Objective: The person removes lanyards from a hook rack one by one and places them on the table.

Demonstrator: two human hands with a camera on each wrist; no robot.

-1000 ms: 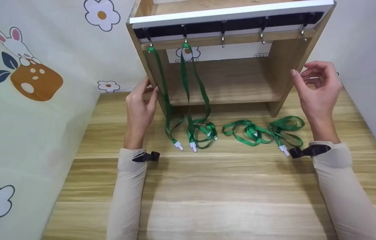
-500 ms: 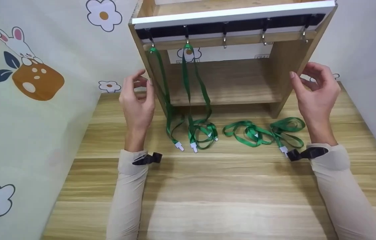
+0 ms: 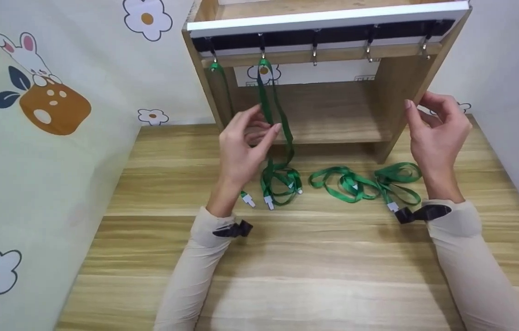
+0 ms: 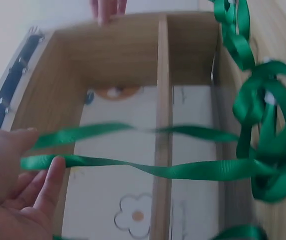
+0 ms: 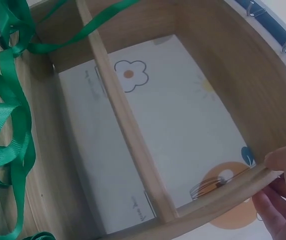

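Two green lanyards hang from the leftmost two hooks of a wooden rack (image 3: 319,112). My left hand (image 3: 241,149) is at the second hanging lanyard (image 3: 288,133), thumb and index finger parted around its straps. In the left wrist view, a fingertip (image 4: 57,162) touches one strap (image 4: 198,170); no closed pinch shows. With my right hand (image 3: 441,133) I hold the front edge of the rack's right side panel, and in the right wrist view the thumb (image 5: 279,157) lies on one side of that panel (image 5: 223,200), fingers on the other.
Two more green lanyards, one looped (image 3: 344,184) and one bundled (image 3: 397,177), lie on the wooden table (image 3: 314,266) before the rack's right half. Three hooks to the right, including the middle one (image 3: 315,55), hold nothing. A patterned wall sheet (image 3: 103,69) stands at the left.
My left hand has left the rack's left side and moved right, to the second hanging lanyard, now covering part of the first. My right hand has stayed by the right panel.
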